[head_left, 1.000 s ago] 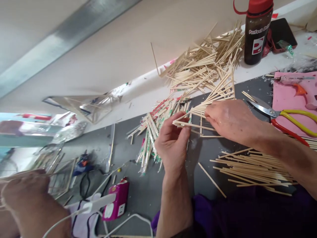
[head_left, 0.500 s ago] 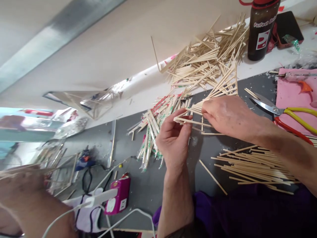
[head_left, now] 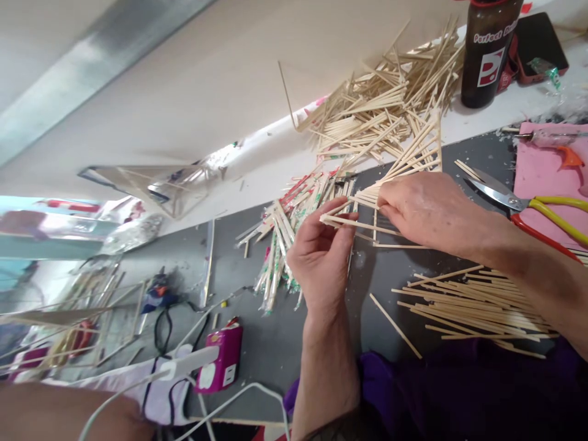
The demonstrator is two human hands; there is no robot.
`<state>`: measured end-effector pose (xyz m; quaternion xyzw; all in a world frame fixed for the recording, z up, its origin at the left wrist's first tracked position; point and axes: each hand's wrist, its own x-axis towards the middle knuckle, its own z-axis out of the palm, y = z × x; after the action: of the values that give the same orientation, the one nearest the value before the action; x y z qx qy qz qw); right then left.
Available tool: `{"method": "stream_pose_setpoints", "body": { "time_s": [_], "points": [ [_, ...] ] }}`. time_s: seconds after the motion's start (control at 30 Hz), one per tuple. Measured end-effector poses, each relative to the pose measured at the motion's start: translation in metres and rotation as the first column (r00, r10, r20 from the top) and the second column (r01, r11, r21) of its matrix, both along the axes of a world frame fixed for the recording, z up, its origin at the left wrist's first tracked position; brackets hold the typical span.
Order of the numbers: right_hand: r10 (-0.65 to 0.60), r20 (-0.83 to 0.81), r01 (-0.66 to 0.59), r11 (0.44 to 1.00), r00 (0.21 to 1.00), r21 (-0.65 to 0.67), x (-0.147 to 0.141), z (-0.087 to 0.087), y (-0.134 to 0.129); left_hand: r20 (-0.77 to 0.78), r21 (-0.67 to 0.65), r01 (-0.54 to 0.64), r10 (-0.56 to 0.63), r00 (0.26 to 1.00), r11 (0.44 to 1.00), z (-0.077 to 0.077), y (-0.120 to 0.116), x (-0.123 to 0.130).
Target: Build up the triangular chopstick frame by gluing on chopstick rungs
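Observation:
In the head view, my left hand pinches the pointed left end of a frame of thin wooden sticks between thumb and fingers. My right hand has its fingers closed on the same stick frame further right, and they cover part of it. Pale sticks fan out above and right of that hand. Below the right forearm lies a bundle of loose sticks, with a single stick to its left. Sticks in clear, red and green printed wrappers lie left of my left hand.
A large stick heap lies against the wall beside a dark bottle and a phone. Scissors rest on the right near a pink sheet. A magenta box, white cables and another person's arm are at left.
My two hands keep their grip on the stick frame and barely shift. The other person's arm at the left has moved down, uncovering sticks there. The view has shifted slightly.

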<state>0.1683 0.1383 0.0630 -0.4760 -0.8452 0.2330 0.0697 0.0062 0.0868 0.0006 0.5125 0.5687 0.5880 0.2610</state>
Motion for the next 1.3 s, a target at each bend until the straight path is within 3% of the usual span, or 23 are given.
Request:
{"method": "stream_pose_setpoints", "body": {
  "time_s": [0.3, 0.8, 1.3],
  "points": [
    [-0.018, 0.004, 0.018, 1.0, 1.0, 0.002, -0.002, -0.005, 0.0, 0.028, -0.008, 0.049, -0.048, 0.998, 0.999, 0.0, -0.001, -0.002],
    [0.024, 0.079, -0.021, 0.999, 0.997, -0.039, -0.002, 0.001, -0.002, -0.018, 0.004, 0.109, -0.109, 0.994, 0.994, -0.002, -0.001, -0.008],
    [0.063, 0.018, -0.062, 0.998, 0.998, -0.013, -0.004, -0.003, -0.006, 0.036, 0.045, 0.203, -0.205, 0.978, 0.978, -0.007, 0.003, -0.019]
  ]
}}
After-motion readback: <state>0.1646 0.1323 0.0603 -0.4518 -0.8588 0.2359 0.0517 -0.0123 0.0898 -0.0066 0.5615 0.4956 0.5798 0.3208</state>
